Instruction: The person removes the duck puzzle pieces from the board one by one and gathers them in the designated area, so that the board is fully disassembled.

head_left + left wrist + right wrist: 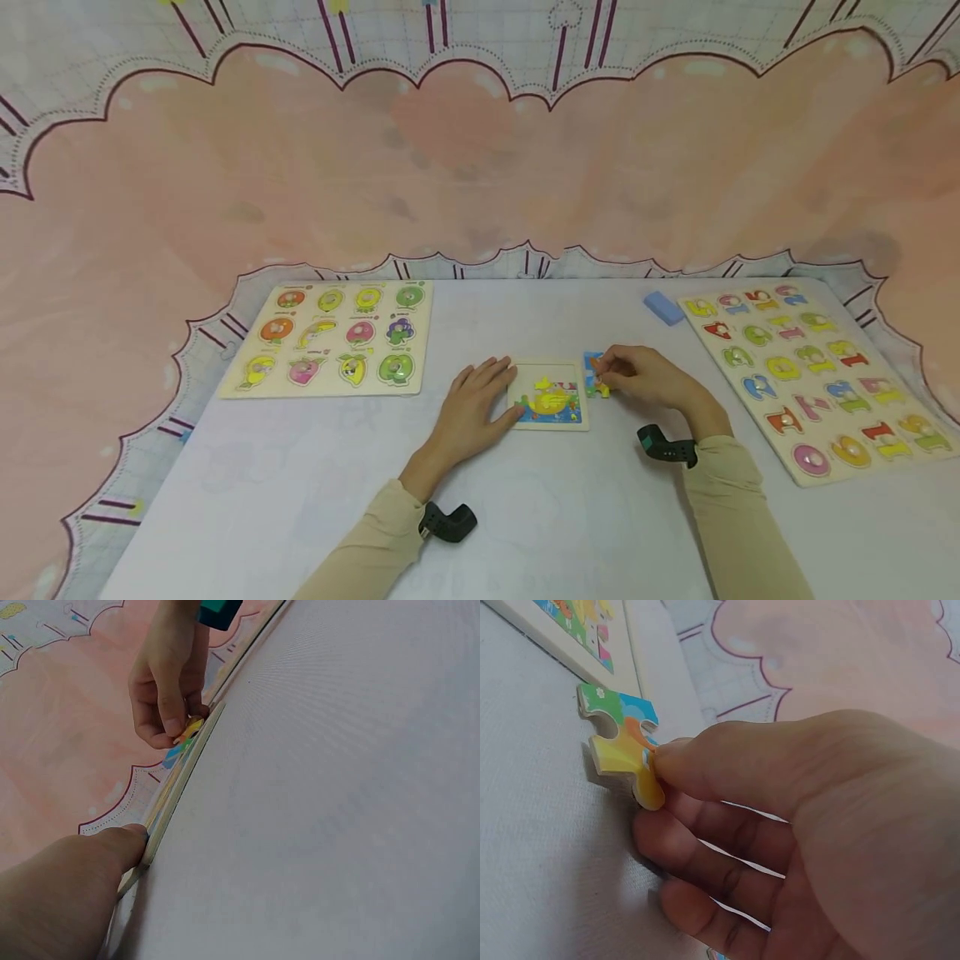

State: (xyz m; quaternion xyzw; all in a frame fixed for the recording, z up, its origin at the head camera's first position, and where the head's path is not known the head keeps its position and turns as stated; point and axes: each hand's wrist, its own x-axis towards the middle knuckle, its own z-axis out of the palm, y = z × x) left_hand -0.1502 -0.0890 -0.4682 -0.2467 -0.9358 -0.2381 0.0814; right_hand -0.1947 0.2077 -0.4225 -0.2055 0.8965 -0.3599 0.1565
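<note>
Tabletop [285,467]: puzzle piece [619,757] in right hand [647,379], illegible labels [364,317]

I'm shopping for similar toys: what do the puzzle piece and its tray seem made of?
Puzzle piece: probably wood or thick cardboard, smooth printed top; its pale edge shows beneath the colours. Tray: likely wood, matt-looking, judging by its plain, pale rim.
</note>
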